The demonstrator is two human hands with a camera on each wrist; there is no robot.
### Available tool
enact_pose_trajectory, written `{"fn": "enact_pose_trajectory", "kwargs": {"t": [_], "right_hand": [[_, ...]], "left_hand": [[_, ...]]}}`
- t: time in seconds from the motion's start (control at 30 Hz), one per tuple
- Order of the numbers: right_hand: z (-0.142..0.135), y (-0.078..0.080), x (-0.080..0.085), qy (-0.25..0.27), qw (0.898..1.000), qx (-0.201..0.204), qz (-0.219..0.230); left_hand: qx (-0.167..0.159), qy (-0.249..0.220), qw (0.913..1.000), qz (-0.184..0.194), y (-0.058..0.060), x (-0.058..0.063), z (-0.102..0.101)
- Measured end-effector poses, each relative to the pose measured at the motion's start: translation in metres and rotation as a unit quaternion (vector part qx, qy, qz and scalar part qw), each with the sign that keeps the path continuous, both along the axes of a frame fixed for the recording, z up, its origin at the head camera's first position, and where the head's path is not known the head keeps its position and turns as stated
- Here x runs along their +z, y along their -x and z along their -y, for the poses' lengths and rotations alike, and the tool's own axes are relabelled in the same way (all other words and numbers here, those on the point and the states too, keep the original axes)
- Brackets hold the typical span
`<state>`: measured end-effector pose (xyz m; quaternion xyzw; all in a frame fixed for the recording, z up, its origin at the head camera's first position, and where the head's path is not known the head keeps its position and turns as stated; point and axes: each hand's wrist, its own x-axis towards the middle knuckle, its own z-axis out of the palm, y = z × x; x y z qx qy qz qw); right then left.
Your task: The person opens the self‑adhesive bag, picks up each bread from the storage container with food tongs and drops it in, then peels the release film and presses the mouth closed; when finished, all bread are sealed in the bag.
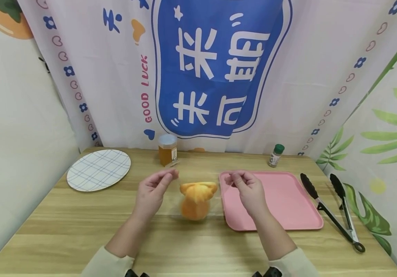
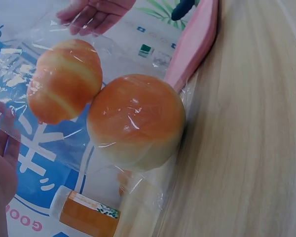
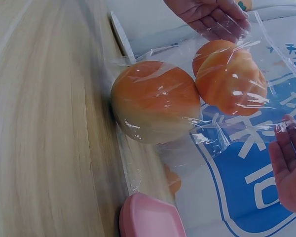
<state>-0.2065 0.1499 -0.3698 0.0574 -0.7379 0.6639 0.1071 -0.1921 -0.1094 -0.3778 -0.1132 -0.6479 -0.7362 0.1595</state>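
A clear plastic bag (image 3: 218,138) hangs between both hands, with two breads inside it. The lower one is a round bun (image 2: 135,123), browned on top and pale below, close above or on the table; which, I cannot tell. Over it sits a croissant-shaped roll (image 1: 198,189), seen again in the right wrist view as a glossy orange roll (image 3: 232,79). My left hand (image 1: 151,194) pinches the bag's left edge between thumb and fingers. Opposite, my right hand (image 1: 250,194) pinches the right edge, above the pink tray's left side.
A pink tray (image 1: 274,200) lies on the wooden table (image 1: 91,223) at right, with black-tipped tongs (image 1: 337,215) beyond it. Behind stand a honey-coloured jar (image 1: 167,150) and a green-capped shaker (image 1: 276,155). A checked plate (image 1: 99,170) lies at the back left.
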Motion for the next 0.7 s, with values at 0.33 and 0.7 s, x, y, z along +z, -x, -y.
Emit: {"fn": "enact_pose_trajectory", "kwargs": {"t": [0.33,0.7], "right_hand": [[-0.0001,0.0017,0.0036,0.061,0.998,-0.004,0.024],[0.0004,0.0047,0.0097,0.006,0.997,-0.064,0.052]], "left_hand": [[-0.019,-0.032,0.9984,0.043,0.0005,-0.0020,0.0026],[-0.042,-0.036,0.9985,0.010,0.0009,0.0008,-0.0045]]}}
